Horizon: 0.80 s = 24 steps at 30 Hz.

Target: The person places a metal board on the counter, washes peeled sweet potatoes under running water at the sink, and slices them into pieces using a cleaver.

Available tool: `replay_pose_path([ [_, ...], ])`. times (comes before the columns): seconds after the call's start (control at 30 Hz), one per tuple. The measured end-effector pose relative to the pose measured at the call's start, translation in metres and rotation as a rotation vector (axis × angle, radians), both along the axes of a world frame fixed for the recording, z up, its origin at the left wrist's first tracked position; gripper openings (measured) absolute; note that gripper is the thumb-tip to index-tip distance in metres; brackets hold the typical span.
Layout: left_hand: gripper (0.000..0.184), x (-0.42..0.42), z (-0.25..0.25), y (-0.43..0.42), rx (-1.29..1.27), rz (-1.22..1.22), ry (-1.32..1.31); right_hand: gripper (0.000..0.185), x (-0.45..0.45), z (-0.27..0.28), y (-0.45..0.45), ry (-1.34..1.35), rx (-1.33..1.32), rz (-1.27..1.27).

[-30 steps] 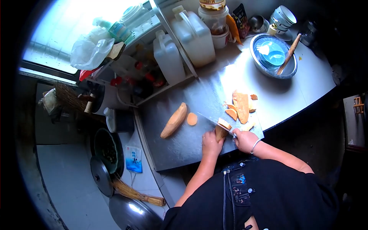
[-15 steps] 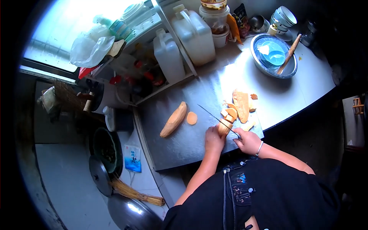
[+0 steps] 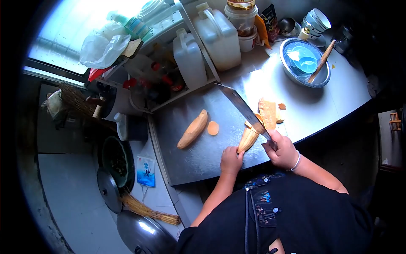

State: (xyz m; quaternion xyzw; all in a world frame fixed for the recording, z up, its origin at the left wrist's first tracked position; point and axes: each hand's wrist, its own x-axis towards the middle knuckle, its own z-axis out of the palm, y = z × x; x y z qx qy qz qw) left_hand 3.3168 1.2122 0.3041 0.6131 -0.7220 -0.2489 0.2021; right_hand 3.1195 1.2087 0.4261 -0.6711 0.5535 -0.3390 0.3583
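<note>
My left hand [image 3: 231, 160] is closed on the near end of a peeled orange tuber [image 3: 248, 140] on the metal board [image 3: 177, 169]. My right hand [image 3: 282, 150] grips a wide-bladed knife [image 3: 242, 106], its blade slanting up and left above the tuber's far end. Cut orange pieces [image 3: 267, 113] lie beyond the blade, some partly hidden by it. A whole peeled tuber [image 3: 192, 129] and a round slice [image 3: 213, 128] rest on the board to the left.
A metal bowl [image 3: 286, 72] with a blue container and a wooden handle stands at the back right, near stacked bowls [image 3: 317, 21]. Plastic jugs [image 3: 220, 40] and tubs line the back. At left are a lid [image 3: 109, 190], a straw brush [image 3: 152, 211] and a blue packet [image 3: 146, 171].
The knife has lifted from the tuber, and its broad side now shows. My right hand has risen slightly up and right. My left hand has shifted down and left to the tuber's near end.
</note>
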Motion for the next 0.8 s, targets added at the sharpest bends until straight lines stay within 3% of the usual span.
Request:
replay_pose_path([
  [0.03, 0.021, 0.0, 0.0, -0.001, 0.007, 0.005, 0.008, 0.032, 0.002, 0.0, 0.002, -0.071, -0.085, -0.031],
  [0.07, 0.021, 0.0, -0.001, -0.001, 0.006, 0.006, 0.008, 0.033, 0.002, -0.021, 0.004, 0.022, -0.032, -0.011],
  [0.1, 0.021, 0.0, -0.002, -0.001, 0.019, 0.01, 0.008, 0.032, 0.0, -0.044, 0.006, 0.242, 0.138, 0.061],
  [0.17, 0.021, 0.0, -0.001, -0.002, 0.03, 0.013, 0.001, 0.03, 0.003, -0.064, 0.009, 0.419, 0.405, 0.113],
  [0.23, 0.021, 0.0, 0.0, -0.003, 0.017, 0.023, 0.011, 0.031, 0.001, -0.071, 0.008, 0.416, 0.485, 0.12],
  [0.37, 0.021, 0.0, -0.003, -0.006, 0.039, 0.009, 0.04, 0.028, -0.018, -0.091, 0.004, 0.325, 0.351, 0.141],
  [0.43, 0.022, 0.002, -0.004, -0.005, 0.053, 0.03, 0.032, 0.021, -0.034, -0.089, -0.012, -0.028, 0.74, 0.124],
  [0.5, 0.022, 0.003, -0.002, -0.007, 0.06, 0.025, 0.022, 0.014, -0.046, -0.093, -0.017, -0.311, 0.914, 0.111],
  [0.57, 0.023, 0.003, 0.0, -0.006, 0.072, 0.016, 0.013, 0.019, -0.042, -0.088, -0.016, -0.277, 0.908, 0.042],
  [0.63, 0.023, 0.002, 0.001, -0.008, 0.066, 0.023, 0.015, 0.029, -0.028, -0.077, -0.006, -0.055, 0.567, -0.016],
  [0.67, 0.023, 0.002, 0.003, -0.008, 0.069, 0.024, 0.012, 0.039, -0.02, -0.087, 0.001, -0.006, 0.173, -0.023],
  [0.8, 0.023, -0.003, 0.006, -0.009, 0.092, -0.001, -0.014, 0.04, -0.002, -0.027, 0.01, -0.099, 0.088, 0.046],
])
